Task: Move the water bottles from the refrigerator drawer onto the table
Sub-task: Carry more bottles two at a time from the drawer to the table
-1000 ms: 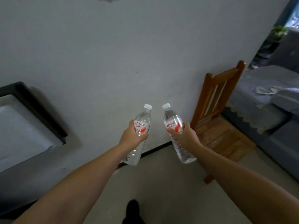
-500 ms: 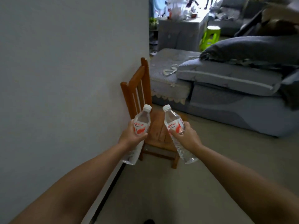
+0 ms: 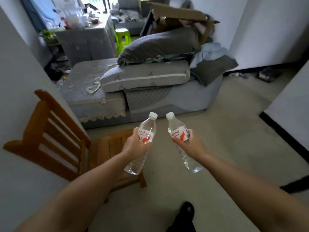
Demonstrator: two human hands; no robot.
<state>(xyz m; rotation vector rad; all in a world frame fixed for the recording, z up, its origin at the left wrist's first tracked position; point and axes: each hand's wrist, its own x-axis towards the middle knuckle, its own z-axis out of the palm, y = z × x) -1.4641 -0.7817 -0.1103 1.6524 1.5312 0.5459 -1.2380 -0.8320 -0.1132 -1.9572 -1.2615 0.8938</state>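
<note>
My left hand (image 3: 133, 145) grips a clear water bottle (image 3: 147, 129) with a white cap and a red-and-white label, held out in front of me with its cap tilted forward. My right hand (image 3: 192, 144) grips a second, matching water bottle (image 3: 175, 126) the same way, a little to the right. The two caps are close together but apart. A table (image 3: 87, 41) draped in grey cloth stands far back on the left, its top crowded with things. No refrigerator drawer is in view.
A wooden chair (image 3: 55, 139) stands against the left wall, just left of my hands. A grey sofa (image 3: 150, 96) piled with cushions and bedding fills the middle. A green stool (image 3: 122, 36) stands beyond it. White wall corners (image 3: 291, 106) close in on the right; bare floor runs between.
The view has swung right, from a blank wall to the room with the sofa and far table. The chair has shifted to the left. Both hands keep their bottles in the same pose.
</note>
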